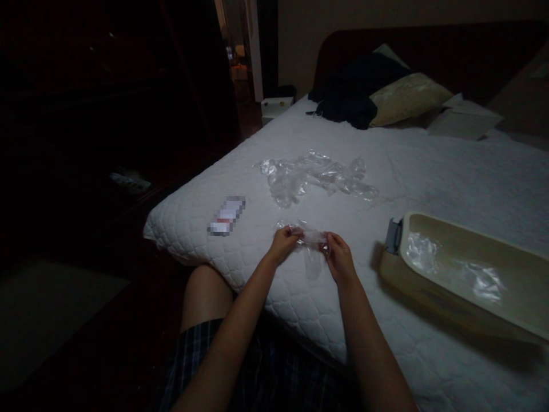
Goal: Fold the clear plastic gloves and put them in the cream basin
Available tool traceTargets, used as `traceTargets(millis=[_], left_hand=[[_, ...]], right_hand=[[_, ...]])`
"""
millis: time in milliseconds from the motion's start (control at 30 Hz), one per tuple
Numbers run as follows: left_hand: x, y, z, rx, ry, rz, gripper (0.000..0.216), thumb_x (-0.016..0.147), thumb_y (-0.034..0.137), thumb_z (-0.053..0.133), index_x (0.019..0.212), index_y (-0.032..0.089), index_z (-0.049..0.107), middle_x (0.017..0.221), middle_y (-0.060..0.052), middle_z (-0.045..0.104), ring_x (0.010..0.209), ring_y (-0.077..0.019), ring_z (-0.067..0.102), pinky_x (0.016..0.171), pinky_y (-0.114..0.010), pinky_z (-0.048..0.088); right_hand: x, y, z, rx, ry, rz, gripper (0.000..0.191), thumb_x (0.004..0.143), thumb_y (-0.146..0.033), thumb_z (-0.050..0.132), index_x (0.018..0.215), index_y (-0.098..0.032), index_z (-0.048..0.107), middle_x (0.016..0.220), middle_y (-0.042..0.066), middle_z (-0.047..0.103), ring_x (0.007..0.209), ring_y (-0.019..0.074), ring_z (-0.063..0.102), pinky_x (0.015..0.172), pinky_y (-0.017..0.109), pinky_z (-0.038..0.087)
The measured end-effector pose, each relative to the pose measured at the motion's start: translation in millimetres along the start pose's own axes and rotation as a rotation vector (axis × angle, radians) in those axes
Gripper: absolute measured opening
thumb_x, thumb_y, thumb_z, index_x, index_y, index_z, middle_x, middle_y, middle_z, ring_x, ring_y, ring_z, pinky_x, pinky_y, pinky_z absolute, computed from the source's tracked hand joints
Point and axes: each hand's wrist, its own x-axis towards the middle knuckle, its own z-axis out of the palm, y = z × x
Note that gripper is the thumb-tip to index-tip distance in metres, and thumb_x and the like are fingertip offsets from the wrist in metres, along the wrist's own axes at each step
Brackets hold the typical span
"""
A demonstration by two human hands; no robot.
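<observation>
Between my two hands a clear plastic bag is stretched, part of it hanging down over the white bedspread. My left hand pinches its left end, fingers closed. At the other end my right hand grips the film between thumb and fingers. Just beyond them a loose spread of crumpled clear plastic bags lies on the bed. To the right stands a beige plastic bin with a grey latch, and shiny clear plastic rests inside it.
A blurred-out phone-like object lies on the bed to the left. Dark clothing, a yellowish pillow and pale flat sheets are near the headboard. A white box stands beyond the bed's far left side.
</observation>
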Motion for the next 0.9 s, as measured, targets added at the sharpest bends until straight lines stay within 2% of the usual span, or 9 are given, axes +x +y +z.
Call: traceTargets(millis=[100, 200, 367, 467, 567, 733, 800, 900], left_hand=[[1.1, 3.4, -5.2, -0.166, 0.021, -0.022, 0.017, 0.058, 0.018, 0.065, 0.074, 0.015, 0.061, 0.07, 0.001, 0.062, 0.067, -0.0119, 0.057, 0.067, -0.024, 0.041], [0.9, 8.3, -9.0, -0.266, 0.002, -0.036, 0.017, 0.058, 0.018, 0.065, 0.075, 0.015, 0.062, 0.073, 0.0, 0.065, 0.071, -0.0129, 0.059, 0.071, -0.026, 0.042], [1.7, 11.4, -10.1, -0.333, 0.019, -0.047, 0.015, 0.067, 0.028, 0.063, 0.074, 0.015, 0.064, 0.076, -0.003, 0.067, 0.076, -0.0143, 0.061, 0.077, -0.027, 0.042], [2.2, 10.8, -9.6, -0.351, 0.034, -0.06, 0.024, 0.072, 0.036, 0.06, 0.073, 0.013, 0.065, 0.075, -0.005, 0.067, 0.075, -0.0142, 0.061, 0.077, -0.027, 0.043], [2.1, 10.7, -9.1, -0.349, 0.048, -0.071, 0.027, 0.073, 0.039, 0.06, 0.074, 0.013, 0.065, 0.077, -0.005, 0.067, 0.076, -0.0138, 0.06, 0.075, -0.026, 0.043], [0.7, 11.8, -7.4, -0.36, 0.052, -0.073, 0.023, 0.071, 0.038, 0.062, 0.073, 0.014, 0.063, 0.076, -0.002, 0.066, 0.068, -0.0109, 0.06, 0.07, -0.024, 0.043], [-0.3, 12.2, -6.7, -0.331, 0.03, -0.059, 0.022, 0.07, 0.036, 0.064, 0.075, 0.014, 0.063, 0.079, -0.002, 0.066, 0.067, -0.0109, 0.059, 0.069, -0.024, 0.044], [-1.7, 12.6, -6.2, -0.263, -0.004, -0.059, 0.022, 0.066, 0.031, 0.068, 0.081, 0.015, 0.063, 0.083, -0.003, 0.067, 0.065, -0.0104, 0.058, 0.063, -0.022, 0.042]], right_hand=[[2.3, -2.3, -2.9, 0.117, 0.015, 0.009, 0.02, 0.06, -0.028, 0.072, 0.076, -0.024, 0.061, 0.079, -0.003, 0.063, 0.071, 0.0107, 0.058, 0.071, 0.029, 0.048], [3.6, -2.6, -4.9, 0.138, 0.019, 0.013, 0.023, 0.058, -0.027, 0.073, 0.077, -0.024, 0.06, 0.078, -0.004, 0.063, 0.07, 0.0106, 0.058, 0.071, 0.029, 0.048], [2.0, -2.3, -4.2, 0.099, 0.061, 0.039, 0.028, 0.058, -0.026, 0.074, 0.082, -0.024, 0.059, 0.076, -0.004, 0.063, 0.061, 0.0087, 0.057, 0.054, 0.022, 0.045], [1.9, -1.7, -3.6, 0.11, 0.072, 0.042, 0.029, 0.058, -0.026, 0.074, 0.083, -0.024, 0.059, 0.074, -0.004, 0.062, 0.057, 0.0074, 0.055, 0.047, 0.018, 0.041], [2.4, -1.7, -3.4, 0.102, 0.087, 0.024, 0.028, 0.059, -0.03, 0.074, 0.082, -0.024, 0.059, 0.071, -0.004, 0.06, 0.057, 0.008, 0.055, 0.045, 0.018, 0.039], [-1.3, -5.5, -0.7, 0.12, -0.017, 0.01, 0.036, 0.068, -0.049, 0.063, 0.094, -0.025, 0.059, 0.089, 0.0, 0.061, 0.069, 0.0099, 0.058, 0.052, 0.02, 0.043], [-3.9, -6.5, 1.5, 0.082, -0.036, 0.018, 0.04, 0.067, -0.049, 0.064, 0.1, -0.026, 0.057, 0.087, 0.0, 0.061, 0.062, 0.0079, 0.056, 0.049, 0.019, 0.041], [-6.7, -6.2, 4.7, -0.004, -0.019, 0.026, 0.04, 0.065, -0.044, 0.067, 0.099, -0.025, 0.057, 0.076, -0.003, 0.06, 0.05, 0.0049, 0.048, 0.044, 0.018, 0.037]])
